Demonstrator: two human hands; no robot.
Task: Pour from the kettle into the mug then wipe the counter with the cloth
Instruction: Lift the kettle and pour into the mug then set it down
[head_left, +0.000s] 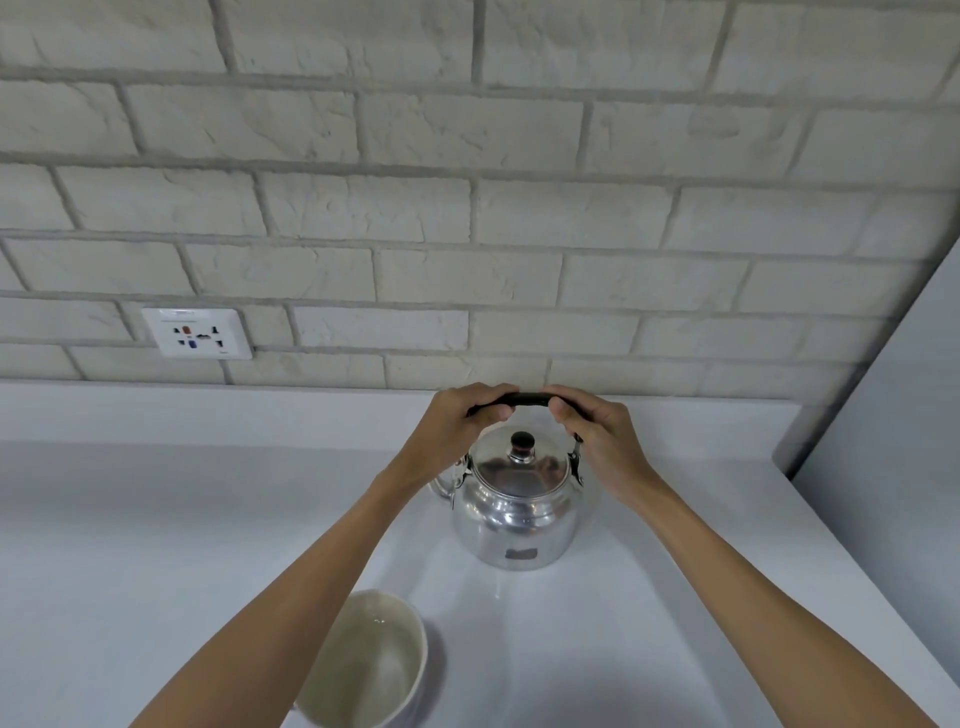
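A shiny metal kettle (517, 512) stands upright on the white counter (156, 519), its lid on with a dark knob and its spout pointing left. Both hands hold its black top handle: my left hand (462, 421) grips the left end, my right hand (592, 431) the right end. A white mug (371, 665) sits near the bottom edge, left of and in front of the kettle, partly covered by my left forearm; a little clear liquid glints inside. No cloth is in view.
A pale brick wall (467, 208) rises behind the counter, with a white power socket (196, 332) at the left. A grey wall (893, 441) bounds the counter on the right.
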